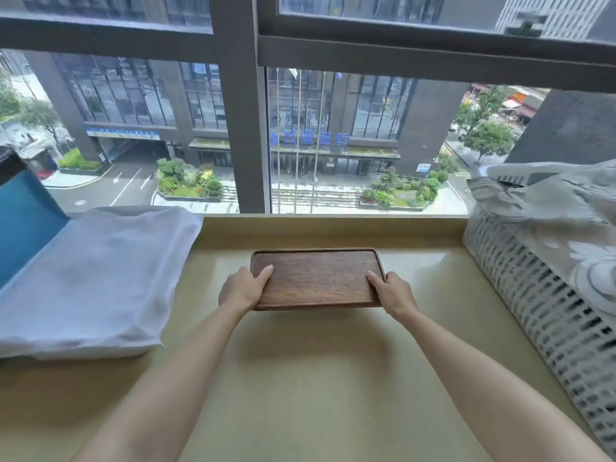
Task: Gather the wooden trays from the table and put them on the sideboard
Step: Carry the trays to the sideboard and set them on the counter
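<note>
A: Wooden tray sits on the pale sideboard below the window; we see our left hand and right hand gripping its short ends, thumbs on top, other fingers hidden underneath.

B: Any writing?

A: Blue signage outside, too blurred to read. A white basket on the right holds grey cloth, partly cut off.

Both my bare arms reach forward; my left hand and right hand clamp opposite short ends, thumbs on top.
</note>
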